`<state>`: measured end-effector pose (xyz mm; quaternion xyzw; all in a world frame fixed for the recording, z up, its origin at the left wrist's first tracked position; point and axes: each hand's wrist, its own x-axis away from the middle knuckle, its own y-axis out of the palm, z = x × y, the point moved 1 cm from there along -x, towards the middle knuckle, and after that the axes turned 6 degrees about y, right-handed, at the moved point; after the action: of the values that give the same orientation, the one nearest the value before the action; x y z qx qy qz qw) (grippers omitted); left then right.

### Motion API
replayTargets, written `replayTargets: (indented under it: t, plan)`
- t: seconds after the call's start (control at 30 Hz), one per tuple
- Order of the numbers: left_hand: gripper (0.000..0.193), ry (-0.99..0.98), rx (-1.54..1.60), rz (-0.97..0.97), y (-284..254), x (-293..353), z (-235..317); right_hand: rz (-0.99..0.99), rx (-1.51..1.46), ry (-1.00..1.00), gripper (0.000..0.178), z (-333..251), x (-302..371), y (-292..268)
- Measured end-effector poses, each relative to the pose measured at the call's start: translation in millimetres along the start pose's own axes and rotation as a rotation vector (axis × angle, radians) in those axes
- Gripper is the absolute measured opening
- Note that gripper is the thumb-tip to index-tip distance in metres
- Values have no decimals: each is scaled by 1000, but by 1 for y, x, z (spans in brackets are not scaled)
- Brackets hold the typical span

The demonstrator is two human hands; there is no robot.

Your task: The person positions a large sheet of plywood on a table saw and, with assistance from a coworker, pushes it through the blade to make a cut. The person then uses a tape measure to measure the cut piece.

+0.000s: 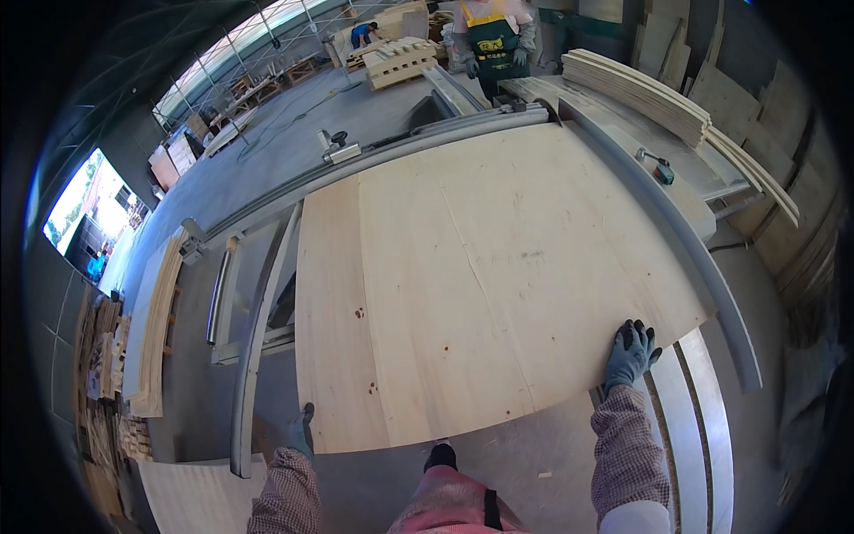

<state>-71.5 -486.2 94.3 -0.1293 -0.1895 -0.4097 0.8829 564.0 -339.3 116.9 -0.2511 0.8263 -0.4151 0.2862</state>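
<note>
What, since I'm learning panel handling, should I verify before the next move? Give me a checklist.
1. Right hand on the wood panel: ok, laid by its near edge, toward the right.
2. Left hand at the near left corner: ok.
3. Left grip beneath the panel: cannot tell, mostly hidden.
4. Panel flush with the grey fence: cannot tell from this view.
5. Co-worker's hands off the panel: ok, beyond its far edge.
</note>
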Motion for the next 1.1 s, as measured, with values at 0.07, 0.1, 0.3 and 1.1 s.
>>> replayTargets:
  t: [0.07, 0.1, 0.3, 1.1]
  plan:
    - [52, 69, -36, 2, 11, 8, 4, 14, 5, 3, 31, 4, -2, 1]
    - [51, 64, -4, -7, 12, 9, 4, 19, 16, 3, 31, 4, -2, 2]
    - [51, 210, -107, 42, -6, -6, -11, -6, 57, 24, 31, -5, 2, -3]
    - [58, 250, -213, 57, -2, -4, -2, 1, 125, 26, 33, -5, 5, 0]
